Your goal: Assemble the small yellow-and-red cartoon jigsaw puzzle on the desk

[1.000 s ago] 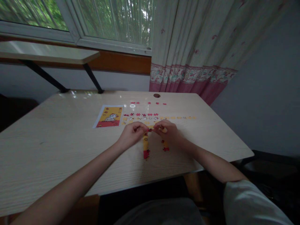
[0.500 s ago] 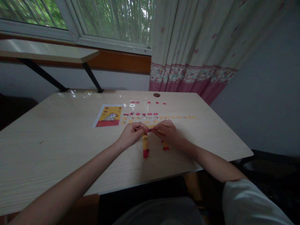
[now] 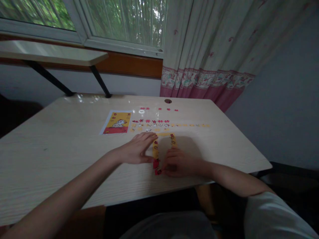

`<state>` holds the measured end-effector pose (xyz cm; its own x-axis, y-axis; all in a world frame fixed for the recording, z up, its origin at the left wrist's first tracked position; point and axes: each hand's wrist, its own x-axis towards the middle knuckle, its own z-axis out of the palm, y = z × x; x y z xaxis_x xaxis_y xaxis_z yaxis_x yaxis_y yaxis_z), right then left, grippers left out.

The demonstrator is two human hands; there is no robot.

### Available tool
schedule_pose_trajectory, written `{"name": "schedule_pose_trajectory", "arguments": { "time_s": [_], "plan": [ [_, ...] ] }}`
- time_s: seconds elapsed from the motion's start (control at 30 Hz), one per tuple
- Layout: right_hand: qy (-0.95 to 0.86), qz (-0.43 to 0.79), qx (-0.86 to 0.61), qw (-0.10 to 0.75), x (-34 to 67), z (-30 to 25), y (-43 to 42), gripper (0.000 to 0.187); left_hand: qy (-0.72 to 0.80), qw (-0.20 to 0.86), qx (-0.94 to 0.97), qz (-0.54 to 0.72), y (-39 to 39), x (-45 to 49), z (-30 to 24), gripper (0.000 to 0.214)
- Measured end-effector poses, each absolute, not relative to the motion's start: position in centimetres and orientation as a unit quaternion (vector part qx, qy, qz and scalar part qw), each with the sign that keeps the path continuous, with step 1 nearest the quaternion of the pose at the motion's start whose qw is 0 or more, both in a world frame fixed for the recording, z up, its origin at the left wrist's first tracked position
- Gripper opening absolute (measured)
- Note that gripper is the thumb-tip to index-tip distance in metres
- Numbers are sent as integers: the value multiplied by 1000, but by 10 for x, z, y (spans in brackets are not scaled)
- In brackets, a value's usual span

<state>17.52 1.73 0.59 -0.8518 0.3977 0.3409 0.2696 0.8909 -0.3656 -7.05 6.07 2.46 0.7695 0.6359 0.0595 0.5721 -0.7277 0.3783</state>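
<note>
A partly joined jigsaw frame (image 3: pixel 163 139) of yellow and red pieces lies on the pale wooden table (image 3: pixel 62 149). My left hand (image 3: pixel 138 149) lies flat with fingers stretched along the frame's left strip. My right hand (image 3: pixel 176 164) is closed low by the strip's near end, its fingertips pinching a small red piece (image 3: pixel 158 171) against the table. Rows of loose red and yellow pieces (image 3: pixel 159 123) lie just beyond the frame. A printed reference picture (image 3: pixel 116 122) sits to their left.
A round cable hole (image 3: pixel 167 101) is near the table's far edge. A folding shelf (image 3: pixel 50 54) on black brackets hangs under the window at the left. A flowered curtain (image 3: pixel 206 59) hangs at the back right. My lap is below the near table edge.
Both hands left the frame's top edge, where they pinched pieces together. The left one flattened onto the left strip; the right one dropped to the strip's near end with a red piece.
</note>
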Motion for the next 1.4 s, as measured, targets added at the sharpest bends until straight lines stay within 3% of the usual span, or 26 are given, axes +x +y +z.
{"name": "schedule_pose_trajectory", "arguments": {
  "time_s": [0.43, 0.63, 1.03, 1.4],
  "plan": [
    [-955, 155, -200, 156, 168, -5, 19, 12, 334, 137, 931, 57, 54, -67, 25, 79],
    [-958, 122, -203, 163, 166, 0, 18, 15, 363, 133, 921, 38, 49, -62, 27, 93],
    [-969, 43, -168, 178, 167, 0, 17, 17, 380, 129, 916, 22, 46, -57, 31, 97],
    [-979, 77, -139, 124, 173, 12, 22, 18, 384, 139, 913, 13, 44, -57, 34, 95]
  ]
}}
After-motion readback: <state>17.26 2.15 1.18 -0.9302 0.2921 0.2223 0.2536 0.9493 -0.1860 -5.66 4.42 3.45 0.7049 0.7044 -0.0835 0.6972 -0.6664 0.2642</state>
